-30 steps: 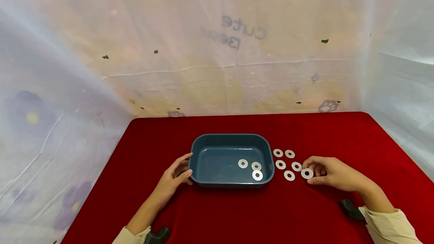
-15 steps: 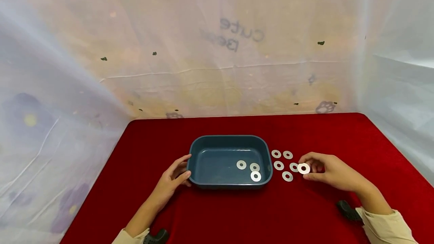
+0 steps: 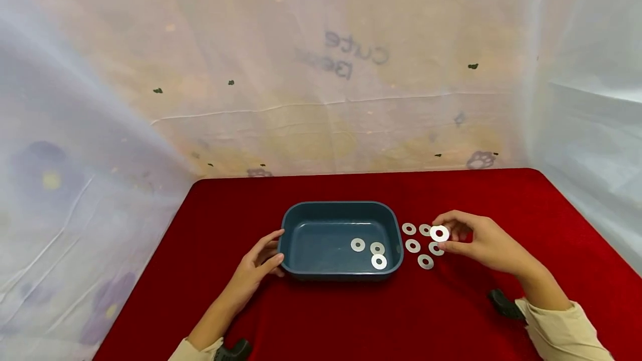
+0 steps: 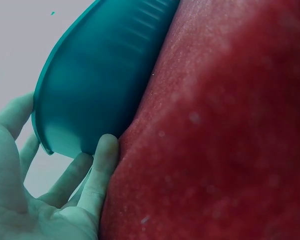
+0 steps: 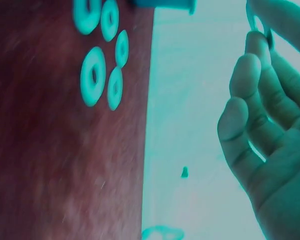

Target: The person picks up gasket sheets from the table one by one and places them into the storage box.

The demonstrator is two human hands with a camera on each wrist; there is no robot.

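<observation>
My right hand (image 3: 484, 244) pinches a flat metal washer (image 3: 433, 234) between thumb and fingers, raised above the cloth. Only a sliver of that washer (image 5: 268, 37) shows edge-on in the right wrist view. Several loose washers (image 3: 421, 262) lie between this hand and a blue-grey rectangular tray (image 3: 316, 247); the held one partly covers one of them. Three more washers (image 3: 374, 264) are in the tray's right half, two of them overlapping. At the tray's left end my left hand (image 3: 251, 266) rests with extended fingers against the outer wall (image 4: 85, 95), its thumb and fingers spread.
A red cloth (image 3: 351, 322) covers the table. Patterned pale sheeting (image 3: 311, 127) hangs behind it and at both sides. Dark devices sit at both wrists, one beside the left sleeve (image 3: 198, 351) and one beside the right sleeve (image 3: 567, 325).
My right hand has lifted the pinched washer off the cloth and carried it up and to the left, over the loose ones. The left hand and tray stay put.
</observation>
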